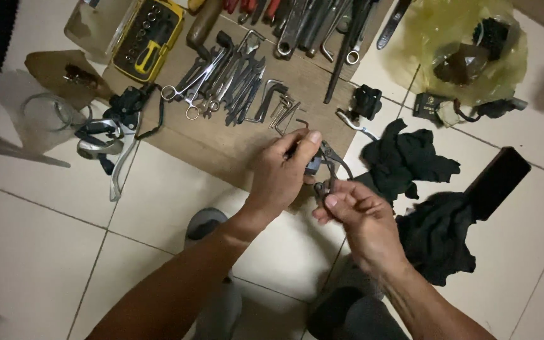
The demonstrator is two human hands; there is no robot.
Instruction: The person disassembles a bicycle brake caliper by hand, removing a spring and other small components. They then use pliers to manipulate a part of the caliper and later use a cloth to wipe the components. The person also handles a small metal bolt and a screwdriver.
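Metal brake lever [327,169], between both hands [319,189]

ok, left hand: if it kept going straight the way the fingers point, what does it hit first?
The left hand points up and right, gripping a small metal brake-lever-like part shared with the right hand. Past that part, the first thing in line looks like the black rag on the floor tiles, though depth is unclear.
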